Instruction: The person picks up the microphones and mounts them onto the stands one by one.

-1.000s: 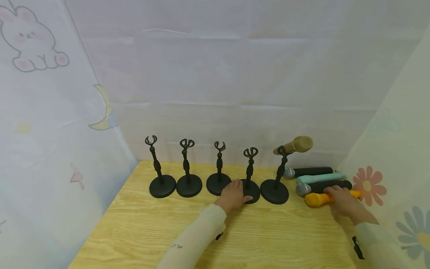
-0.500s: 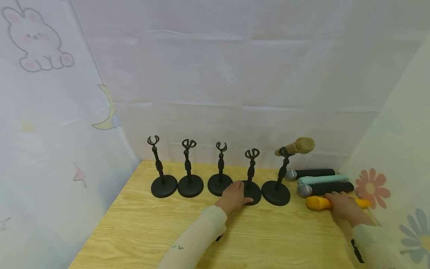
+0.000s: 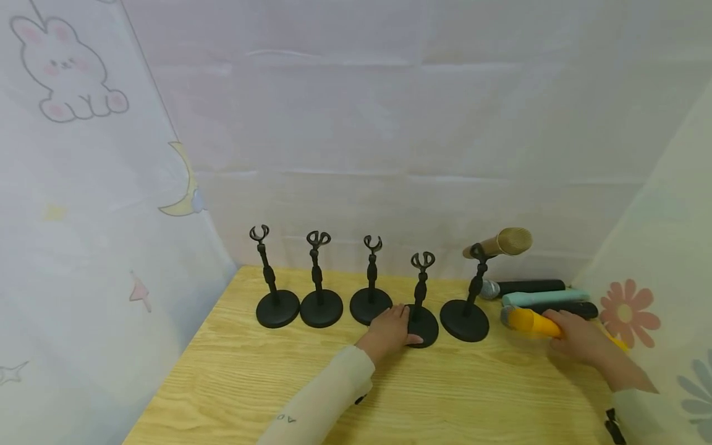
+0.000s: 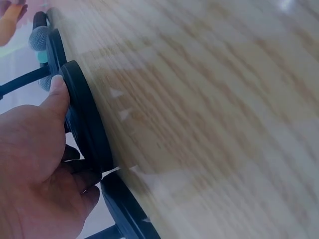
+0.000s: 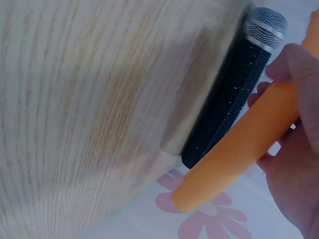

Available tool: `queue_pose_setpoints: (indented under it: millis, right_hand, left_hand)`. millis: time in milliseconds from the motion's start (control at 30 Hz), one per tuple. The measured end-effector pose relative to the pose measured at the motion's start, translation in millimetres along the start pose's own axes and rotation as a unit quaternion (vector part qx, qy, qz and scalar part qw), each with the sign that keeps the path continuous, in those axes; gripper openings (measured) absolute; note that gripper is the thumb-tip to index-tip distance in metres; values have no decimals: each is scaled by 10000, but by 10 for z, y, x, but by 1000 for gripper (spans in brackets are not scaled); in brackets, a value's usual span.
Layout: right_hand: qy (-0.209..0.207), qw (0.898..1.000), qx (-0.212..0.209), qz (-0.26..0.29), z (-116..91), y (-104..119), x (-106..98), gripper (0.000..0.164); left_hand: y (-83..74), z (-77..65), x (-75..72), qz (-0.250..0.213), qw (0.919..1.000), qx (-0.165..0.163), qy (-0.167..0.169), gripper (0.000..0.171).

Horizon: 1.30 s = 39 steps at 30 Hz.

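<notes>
My left hand (image 3: 385, 332) grips the round base of a black microphone stand (image 3: 425, 326), fourth from the left in a row. In the left wrist view the thumb lies on the base (image 4: 85, 112) and the fingers curl at its edge. An orange microphone (image 3: 535, 322) is held in my right hand (image 3: 581, 339), tilted, raised off the table with its head pointing left. Seen from the right wrist, the orange handle (image 5: 239, 144) passes in front of a black microphone (image 5: 227, 99) with a silver mesh head.
Three black stands (image 3: 278, 308) stand to the left. The rightmost stand (image 3: 465, 320) bears a gold microphone (image 3: 513, 241). Another black microphone (image 3: 531, 285) and a mint-green one (image 3: 547, 296) lie at the back right. Cloth walls (image 3: 356, 123) border the wooden table (image 3: 473, 389).
My right hand has lifted the orange microphone from the table, and its head now overlaps the black one. The stand at my left hand has shifted slightly toward the front.
</notes>
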State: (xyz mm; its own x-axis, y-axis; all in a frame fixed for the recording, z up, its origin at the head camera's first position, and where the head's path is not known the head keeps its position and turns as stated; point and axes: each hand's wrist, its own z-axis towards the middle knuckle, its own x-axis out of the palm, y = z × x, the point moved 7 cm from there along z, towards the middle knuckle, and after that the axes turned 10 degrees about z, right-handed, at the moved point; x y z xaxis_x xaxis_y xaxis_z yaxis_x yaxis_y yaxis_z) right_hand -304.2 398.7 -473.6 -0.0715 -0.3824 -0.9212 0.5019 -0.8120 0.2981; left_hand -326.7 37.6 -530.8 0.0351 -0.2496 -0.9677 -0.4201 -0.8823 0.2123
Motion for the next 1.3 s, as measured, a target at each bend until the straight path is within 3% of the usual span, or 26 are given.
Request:
queue_pose_setpoints:
  millis: [200, 300, 433, 700, 867, 1100, 1300]
  right_hand:
    - [-159, 9990, -26, 423, -34, 158, -60, 39]
    - [-446, 9972, -154, 583, -19, 298, -92, 40]
    - [-910, 9934, -172, 676, -10, 474, -123, 44]
    - [-1184, 9886, 47, 926, 86, 803, -115, 36]
    - [-1594, 9809, -11, 1113, 132, 994, -157, 33]
    - [-2309, 9652, -437, 1144, 181, 1259, -308, 38]
    - [-2398, 9625, -362, 1216, 242, 1390, -356, 40]
  left_hand:
    - [-12, -67, -52, 271, 9995, 176, -2, 87]
    - [-9, -105, -77, 259, 9993, 262, 54, 87]
    - [0, -141, -88, -5, 9993, 378, 74, 87]
    - [54, -183, -29, -573, 9972, 429, 202, 87]
    - [73, -240, -11, -750, 9954, 511, 311, 87]
    - [53, -366, -30, -728, 9940, 703, 417, 84]
    - [38, -430, -11, -567, 9943, 852, 310, 84]
